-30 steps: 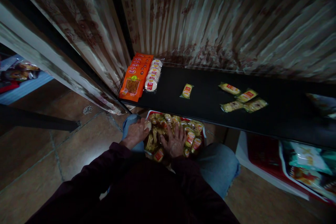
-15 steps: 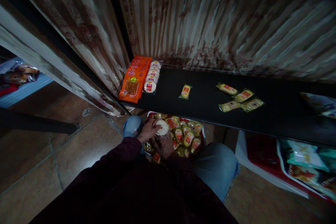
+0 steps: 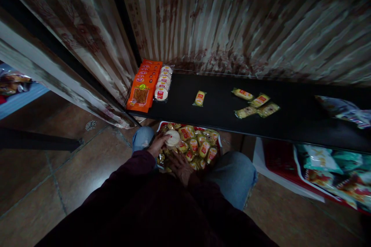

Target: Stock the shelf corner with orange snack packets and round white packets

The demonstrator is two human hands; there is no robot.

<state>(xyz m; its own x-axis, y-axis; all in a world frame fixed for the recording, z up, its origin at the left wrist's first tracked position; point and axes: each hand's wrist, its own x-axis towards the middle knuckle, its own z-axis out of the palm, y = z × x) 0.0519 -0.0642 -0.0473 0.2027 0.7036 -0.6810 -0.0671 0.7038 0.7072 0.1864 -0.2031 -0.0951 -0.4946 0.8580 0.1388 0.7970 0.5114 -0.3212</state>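
Observation:
Between my knees stands a white-rimmed red basket [image 3: 220, 144] full of small wrapped cakes [image 3: 204, 149] in yellow-green film. My left hand [image 3: 158, 143] is closed on the edge of a round white wrapped cracker [image 3: 172, 138], held over the basket's left part. Lower down, my right hand [image 3: 181, 166] lies with its fingers spread over the wrapped cakes and grips nothing that I can see. On the black shelf in front, a row of round white crackers [image 3: 161, 93] lies beside overlapping orange snack packets [image 3: 141, 94].
Farther right on the shelf [image 3: 220, 114] are a lone wrapped cake [image 3: 199, 98], a loose group of wrapped cakes [image 3: 260, 100] and a shiny bag [image 3: 348, 110]. Below it, at right, a bin holds green and white bags [image 3: 320, 160]. A pleated curtain [image 3: 203, 19] hangs behind.
My right hand has come away from the cracker, down and its fingers are spread over the cakes. The cracker stays in my left hand. The view has shifted slightly right.

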